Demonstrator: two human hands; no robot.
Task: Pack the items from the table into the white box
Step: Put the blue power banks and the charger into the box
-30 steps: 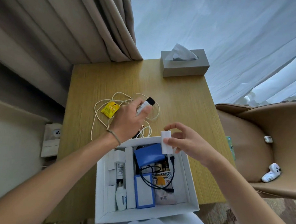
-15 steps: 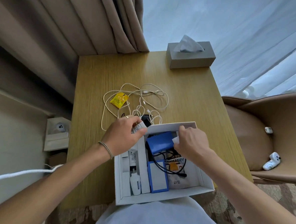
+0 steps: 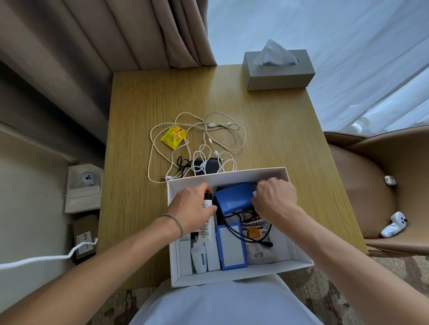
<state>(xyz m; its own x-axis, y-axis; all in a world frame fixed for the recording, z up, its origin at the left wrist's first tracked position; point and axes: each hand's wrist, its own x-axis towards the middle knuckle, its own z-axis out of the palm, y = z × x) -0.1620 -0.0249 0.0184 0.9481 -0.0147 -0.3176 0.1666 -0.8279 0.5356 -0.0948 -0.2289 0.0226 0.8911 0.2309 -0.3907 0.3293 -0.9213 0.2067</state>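
Curtain (image 3: 125, 29) at far left, wooden table (image 3: 140, 192) beside it. Still out on the tabletop: tangled white cable (image 3: 197, 143), yellow sachet (image 3: 173, 136) lying among its loops, and a dark gadget (image 3: 206, 166) with black cord just behind the box's far wall. Grey tissue box (image 3: 279, 70) well apart at the far right corner.

White box (image 3: 240, 273) at the table's near edge, already part filled: white tubes and cartons in the left compartments, blue-framed card, black cable and a printed pouch to the right.

Left hand (image 3: 195, 207) inside the box, fingers curled round a white tube with a black cap (image 3: 208, 203), lowering it toward the left compartment. Blue pouch (image 3: 234, 197) between the two hands. Right hand (image 3: 276, 198) at the pouch's right edge, fingers curled on a small white piece (image 3: 254, 194); what it is, cannot tell.

Step in hand, by the look of it: seating both pieces in the box. Next move likely calls for letting go, then reaching past the far wall for the cable, best gathered into a bundle before lifting, loops being apt to snag the sachet and the dark gadget.
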